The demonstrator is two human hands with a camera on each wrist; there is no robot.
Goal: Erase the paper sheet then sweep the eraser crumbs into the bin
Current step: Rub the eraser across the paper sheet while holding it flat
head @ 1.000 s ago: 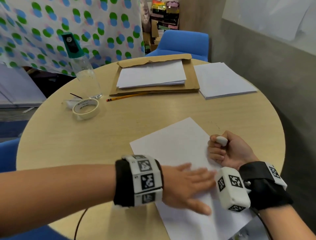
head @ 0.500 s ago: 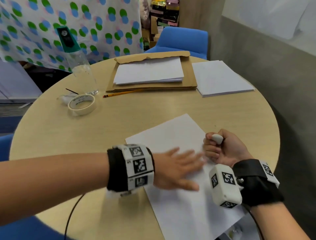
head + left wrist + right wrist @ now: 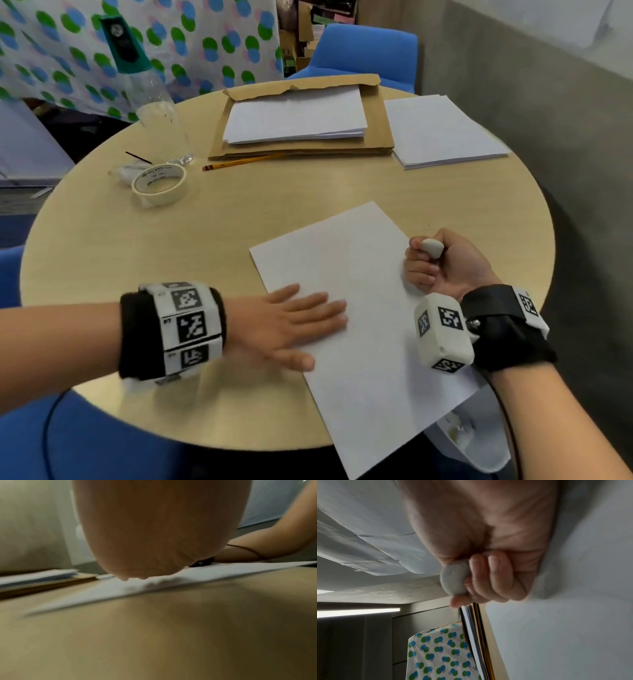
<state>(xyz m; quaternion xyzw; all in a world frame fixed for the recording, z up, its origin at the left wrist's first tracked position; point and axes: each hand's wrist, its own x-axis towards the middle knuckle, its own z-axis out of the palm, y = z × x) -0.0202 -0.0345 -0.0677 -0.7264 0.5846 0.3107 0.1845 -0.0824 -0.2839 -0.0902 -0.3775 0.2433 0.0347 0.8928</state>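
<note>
White paper sheet (image 3: 359, 308) under my flat, spread left hand (image 3: 291, 325); right hand (image 3: 445, 263) fists eraser (image 3: 432, 247) beside edge. Sweeping step, I judge; next, brush crumbs binward.

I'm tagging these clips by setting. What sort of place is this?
Probably an office or meeting corner: a round wooden table with stacks of paper, blue upholstered chairs and a plain grey wall.

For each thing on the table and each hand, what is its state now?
paper sheet: flat, near corner past the table edge
left hand: fingers straight, flat on the sheet
right hand: fist around the eraser
tape roll: lying flat
pencil: lying loose
bottle: upright, capped
envelope: open, paper on it
</note>
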